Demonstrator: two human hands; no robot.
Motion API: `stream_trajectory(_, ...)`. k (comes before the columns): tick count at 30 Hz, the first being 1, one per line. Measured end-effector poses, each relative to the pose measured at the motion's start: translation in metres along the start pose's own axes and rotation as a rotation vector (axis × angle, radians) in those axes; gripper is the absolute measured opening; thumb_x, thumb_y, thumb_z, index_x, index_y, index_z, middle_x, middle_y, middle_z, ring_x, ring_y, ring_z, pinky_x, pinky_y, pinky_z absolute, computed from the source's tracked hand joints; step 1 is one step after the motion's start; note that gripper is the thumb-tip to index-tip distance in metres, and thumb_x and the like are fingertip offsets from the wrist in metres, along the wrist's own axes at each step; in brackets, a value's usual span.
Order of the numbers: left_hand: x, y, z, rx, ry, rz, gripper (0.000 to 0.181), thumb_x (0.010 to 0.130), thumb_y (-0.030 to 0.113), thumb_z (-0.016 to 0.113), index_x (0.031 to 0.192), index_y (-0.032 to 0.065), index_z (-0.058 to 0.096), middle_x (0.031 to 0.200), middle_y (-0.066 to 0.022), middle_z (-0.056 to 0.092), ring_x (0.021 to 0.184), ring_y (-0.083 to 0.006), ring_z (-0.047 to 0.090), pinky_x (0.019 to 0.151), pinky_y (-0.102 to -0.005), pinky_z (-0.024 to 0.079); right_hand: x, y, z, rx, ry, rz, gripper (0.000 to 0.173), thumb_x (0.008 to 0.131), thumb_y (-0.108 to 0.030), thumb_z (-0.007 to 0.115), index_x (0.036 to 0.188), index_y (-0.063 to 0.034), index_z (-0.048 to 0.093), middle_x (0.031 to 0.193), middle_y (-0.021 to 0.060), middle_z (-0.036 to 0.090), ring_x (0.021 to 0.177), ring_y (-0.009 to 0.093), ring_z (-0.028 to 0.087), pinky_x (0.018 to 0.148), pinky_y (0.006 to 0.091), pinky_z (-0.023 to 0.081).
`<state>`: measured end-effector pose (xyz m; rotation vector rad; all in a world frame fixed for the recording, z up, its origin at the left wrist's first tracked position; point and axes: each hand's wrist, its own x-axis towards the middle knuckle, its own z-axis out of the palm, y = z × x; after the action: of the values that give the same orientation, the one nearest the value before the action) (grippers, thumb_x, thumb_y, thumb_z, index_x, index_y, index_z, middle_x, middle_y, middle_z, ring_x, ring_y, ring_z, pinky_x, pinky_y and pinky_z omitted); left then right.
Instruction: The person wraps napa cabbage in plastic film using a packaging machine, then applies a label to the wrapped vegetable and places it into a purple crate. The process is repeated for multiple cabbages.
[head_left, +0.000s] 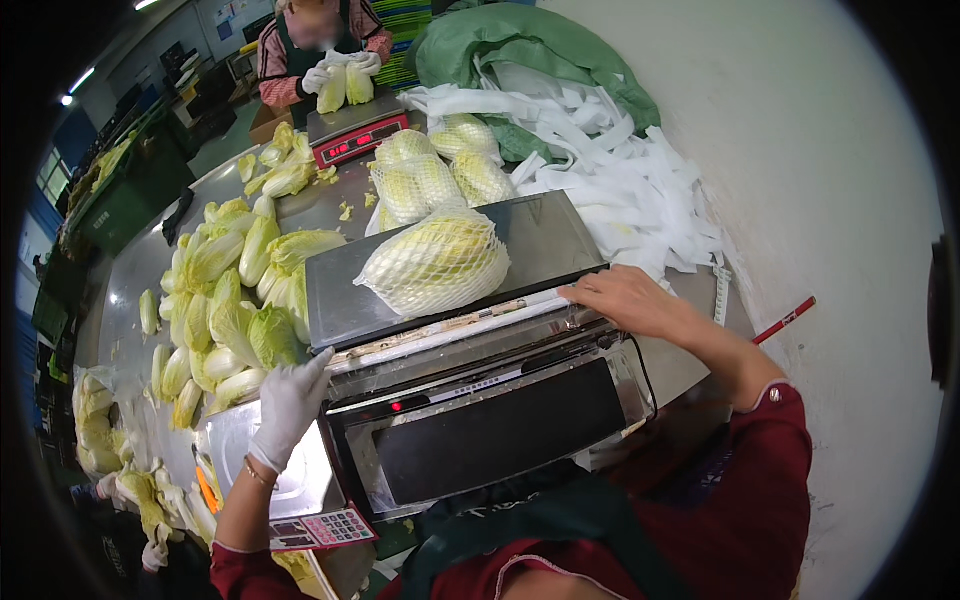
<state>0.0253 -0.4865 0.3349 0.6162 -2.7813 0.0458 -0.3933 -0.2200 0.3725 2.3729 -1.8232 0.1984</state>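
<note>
A napa cabbage in white foam netting (439, 262) lies on a steel plate (547, 225) in front of me. Along the plate's near edge runs a roll of clear film (457, 326). My left hand (294, 397), in a white glove, is at the roll's left end, its fingertips by the plate's corner. My bare right hand (619, 296) rests its fingers at the roll's right end. Whether either hand grips the film cannot be made out. Nearer to me is a wrapping machine with a dark flat pad (502, 431) and a lit red light.
Loose napa cabbages (225, 300) are heaped at the left, above a scale with a keypad (337, 529). Netted cabbages (420, 176) stand behind the plate, beside piled white foam nets (622, 180). Co-workers handle cabbages at the far scale (360, 139) and lower left. A wall bounds the right.
</note>
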Motion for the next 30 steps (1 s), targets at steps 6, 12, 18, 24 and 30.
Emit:
stream_trajectory(6, 0.011, 0.000, -0.004, 0.251, -0.298, 0.297, 0.055, 0.082, 0.011, 0.055, 0.134, 0.0260, 0.052, 0.063, -0.0027, 0.057, 0.058, -0.0215, 0.059, 0.056, -0.0363, 0.049, 0.016, 0.016, 0.017, -0.123, -0.194, -0.113, 0.052, 0.083, -0.012, 0.061, 0.132, -0.0236, 0.051, 0.074, 0.0055, 0.051, 0.063, 0.023, 0.057, 0.055, 0.0378, 0.045)
stream_trajectory(12, 0.036, -0.002, 0.032, -0.114, 0.055, 0.347, 0.033, 0.076, 0.007, 0.058, 0.104, 0.0216, 0.068, 0.066, -0.0039, 0.059, 0.058, -0.0235, 0.060, 0.053, -0.0347, 0.048, 0.018, 0.000, 0.073, 0.485, 0.317, 0.260, 0.017, 0.087, -0.023, 0.065, 0.094, -0.0078, 0.070, 0.067, 0.0104, 0.060, 0.054, 0.023, 0.056, 0.051, 0.0303, 0.044)
stream_trajectory(18, 0.036, 0.021, -0.050, -1.275, 0.186, -0.381, 0.010, 0.098, 0.006, 0.049, 0.096, 0.0017, 0.058, 0.067, -0.0048, 0.061, 0.053, -0.0093, 0.058, 0.046, -0.0197, 0.044, 0.015, -0.028, -0.042, 1.085, 0.445, 0.643, 0.016, 0.094, -0.007, 0.056, 0.082, 0.0018, 0.062, 0.067, 0.0034, 0.060, 0.056, 0.009, 0.054, 0.050, 0.0248, 0.041)
stream_trajectory(24, 0.139, -0.018, -0.041, -1.057, 0.691, -0.333, 0.015, 0.098, 0.009, 0.047, 0.108, 0.0000, 0.055, 0.087, -0.0114, 0.064, 0.081, -0.0184, 0.065, 0.077, -0.0294, 0.051, 0.116, 0.048, -0.052, 0.112, 0.588, 0.060, 0.027, 0.092, -0.001, 0.052, 0.118, 0.0009, 0.057, 0.117, 0.0179, 0.064, 0.101, 0.030, 0.062, 0.087, 0.0371, 0.050)
stream_trajectory(30, 0.117, -0.018, 0.086, -0.531, -0.129, 0.125, 0.094, 0.083, 0.004, 0.064, 0.147, -0.0024, -0.005, 0.145, -0.0327, 0.018, 0.132, -0.0447, 0.033, 0.111, -0.0409, 0.031, 0.130, 0.058, 0.060, 0.398, -0.092, -0.014, 0.099, 0.077, -0.019, 0.071, 0.150, -0.0027, 0.007, 0.142, 0.0256, 0.037, 0.121, 0.041, 0.046, 0.103, 0.0452, 0.039)
